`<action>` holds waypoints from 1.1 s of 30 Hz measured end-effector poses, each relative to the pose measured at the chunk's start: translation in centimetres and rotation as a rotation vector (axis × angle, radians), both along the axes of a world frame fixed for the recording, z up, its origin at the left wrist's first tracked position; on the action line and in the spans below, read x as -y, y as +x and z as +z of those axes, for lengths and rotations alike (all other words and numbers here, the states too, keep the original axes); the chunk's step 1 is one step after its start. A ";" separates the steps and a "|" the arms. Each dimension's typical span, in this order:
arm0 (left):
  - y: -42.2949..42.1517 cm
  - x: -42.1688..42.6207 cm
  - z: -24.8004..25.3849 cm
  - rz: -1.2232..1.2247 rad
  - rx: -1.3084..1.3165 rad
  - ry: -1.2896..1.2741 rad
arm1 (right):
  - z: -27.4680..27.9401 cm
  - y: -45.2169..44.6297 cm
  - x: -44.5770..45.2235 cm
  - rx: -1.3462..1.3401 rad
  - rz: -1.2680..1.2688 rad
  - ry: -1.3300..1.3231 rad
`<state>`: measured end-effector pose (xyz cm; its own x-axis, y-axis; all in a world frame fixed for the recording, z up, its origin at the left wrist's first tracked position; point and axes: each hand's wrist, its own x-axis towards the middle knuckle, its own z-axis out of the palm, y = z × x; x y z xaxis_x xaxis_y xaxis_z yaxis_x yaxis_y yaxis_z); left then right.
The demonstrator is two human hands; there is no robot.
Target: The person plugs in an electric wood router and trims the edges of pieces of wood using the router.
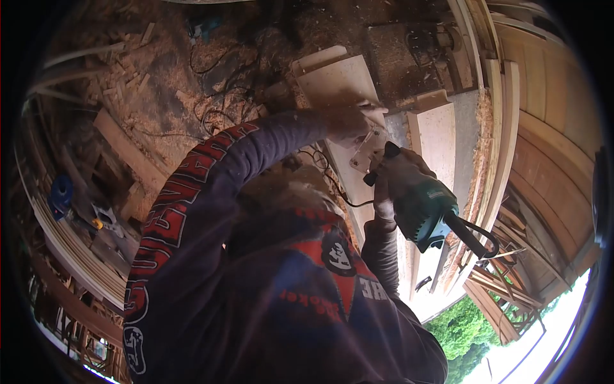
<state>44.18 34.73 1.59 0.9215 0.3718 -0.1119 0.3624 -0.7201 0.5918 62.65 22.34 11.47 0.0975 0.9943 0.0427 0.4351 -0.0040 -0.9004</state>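
A teal power tool with a black cord end, which looks like a trim router (427, 208), lies in my right hand (385, 195). The fingers of that hand wrap round its body. Its pale, clear-looking base plate (367, 153) faces my left hand, with black knobs beside it. My left hand (350, 125) is at the plate's far edge, fingers closed against it; their tips are partly blurred. Below the hands are pale boards, a wide one (339, 82) beyond my left hand and a narrower one (437, 131) to the right of the plate.
Wood shavings and offcuts (137, 70) cover the floor at left. A black cable (345, 200) loops near the tool. Long planks (508, 128) stand along the right side, with stacked boards (77, 240) at far left. A blue tool (61, 192) sits there.
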 end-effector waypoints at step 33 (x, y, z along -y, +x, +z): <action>22.8 19.5 10.5 -0.546 -0.029 0.284 | 13.9 11.7 41.8 0.294 -1.639 0.852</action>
